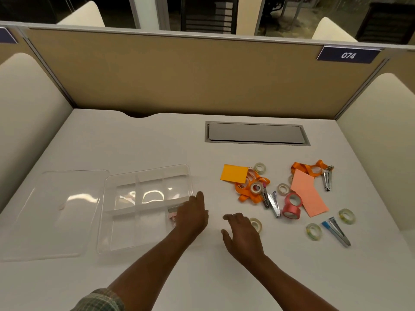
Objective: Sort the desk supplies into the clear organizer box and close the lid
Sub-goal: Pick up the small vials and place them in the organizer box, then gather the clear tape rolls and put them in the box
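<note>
The clear organizer box (143, 176) sits open on the desk's left half, divided into several compartments. Its lid (56, 212) lies flat to its left. My left hand (192, 215) rests over the box's right edge, fingers straight, above a small stapler and something pink in the near right compartment. My right hand (241, 234) hovers open just right of the box, next to a clear tape roll (256, 224). Scattered to the right: orange ribbon (247, 194), staplers (275, 203), red tape (292, 206), orange card (233, 173), pink paper (308, 194), more tape rolls (313, 231).
A grey cable hatch (256, 133) is set into the desk at the back. A tan partition (179, 72) walls off the far side, with cream dividers left and right. A blue stapler (336, 231) lies at the near right.
</note>
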Available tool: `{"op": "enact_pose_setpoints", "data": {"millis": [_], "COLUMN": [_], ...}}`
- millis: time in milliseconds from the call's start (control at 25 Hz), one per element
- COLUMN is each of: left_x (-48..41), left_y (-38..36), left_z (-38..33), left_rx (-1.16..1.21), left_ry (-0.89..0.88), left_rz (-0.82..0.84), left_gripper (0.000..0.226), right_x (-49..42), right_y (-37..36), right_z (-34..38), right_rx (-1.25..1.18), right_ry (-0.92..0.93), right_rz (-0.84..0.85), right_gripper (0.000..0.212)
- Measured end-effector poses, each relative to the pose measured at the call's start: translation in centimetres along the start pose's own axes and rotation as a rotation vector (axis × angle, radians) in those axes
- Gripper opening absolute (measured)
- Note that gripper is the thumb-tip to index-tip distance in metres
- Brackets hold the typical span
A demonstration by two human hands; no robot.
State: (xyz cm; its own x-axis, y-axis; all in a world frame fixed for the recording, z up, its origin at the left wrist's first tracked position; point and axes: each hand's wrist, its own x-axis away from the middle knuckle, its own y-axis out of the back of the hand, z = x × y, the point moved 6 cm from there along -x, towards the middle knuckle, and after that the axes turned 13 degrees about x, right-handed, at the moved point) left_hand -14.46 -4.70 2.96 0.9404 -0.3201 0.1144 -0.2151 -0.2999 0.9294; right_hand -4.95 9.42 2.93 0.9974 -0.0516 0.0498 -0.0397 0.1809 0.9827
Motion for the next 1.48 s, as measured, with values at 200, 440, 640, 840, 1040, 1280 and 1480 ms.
{"op": "enact_pose_setpoints", "data": {"millis": [200, 440, 640, 840, 1040, 1280, 1480], "left_x": [1.7, 2.8, 2.3, 1.1, 1.4, 2.0, 3.4], "left_y": [-1.6, -1.8, -0.2, -3.7, -6.2, -6.1, -5.3], "left_z": [-1.0, -1.6, -5.6, -11.1, -14.3, -10.6, -6.5], "left_rx": [0.0, 0.014, -0.012, 1.006, 1.674, 1.552, 1.626], "left_ry": [0.092, 0.132, -0.07, 0.397, 0.823, 0.99, 1.013], "left_rz": [-0.001, -0.025, -0.204, 0.139, 0.29, 0.131, 0.068], "left_gripper": [0.04, 0.037, 0.047, 0.049, 0.045, 0.048, 0.047], "right_x": [0.2, 0.2, -0.9, -1.4, -0.6, 0.2, -0.1], "right_y": [-1.7, -2.7, -0.5, 1.8, 3.3, -0.1, -3.2], "right_z": [-6.4, -8.9, -10.2, -10.5, -10.0, -11.7, -10.5], "right_rx": [0.18, 0.149, -0.199, -0.647, -0.567, -0.228, 0.091], "right_ry": [-0.129, -0.064, -0.241, -0.322, -0.045, -0.008, 0.172], "right_rz": [0.206, 0.245, 0.131, 0.047, -0.041, 0.098, 0.228], "right_gripper": [0.066, 0.059, 0.055, 0.05, 0.048, 0.074, 0.071]}}
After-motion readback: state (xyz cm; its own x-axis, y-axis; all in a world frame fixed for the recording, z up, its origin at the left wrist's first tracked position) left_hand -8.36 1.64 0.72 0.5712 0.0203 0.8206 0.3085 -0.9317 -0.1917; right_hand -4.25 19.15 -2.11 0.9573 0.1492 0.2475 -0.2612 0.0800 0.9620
